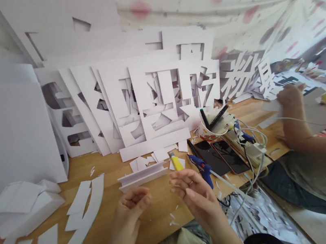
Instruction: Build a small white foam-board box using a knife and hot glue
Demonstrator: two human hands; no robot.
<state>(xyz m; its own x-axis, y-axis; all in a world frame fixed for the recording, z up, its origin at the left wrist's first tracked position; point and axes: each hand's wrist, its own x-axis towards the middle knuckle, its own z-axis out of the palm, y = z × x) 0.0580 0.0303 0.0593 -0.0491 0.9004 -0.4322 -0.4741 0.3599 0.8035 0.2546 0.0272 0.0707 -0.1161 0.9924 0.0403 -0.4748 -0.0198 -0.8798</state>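
My left hand is above the wooden table, fingers loosely curled, thumb tip close to the forefinger but a little apart. My right hand is cupped beside it, thumb away from the bent fingers. I see nothing held in either hand. Just beyond them lies a long folded white strip. A yellow utility knife rests behind my right fingertips. Close by on the right is a blue glue gun, partly hidden by my right hand.
White boards with cut-out shapes lean at the back. Loose white pieces lie left. Right are a cup of pens, dark phones and tangled cables. A co-worker's arm reaches over the table further right.
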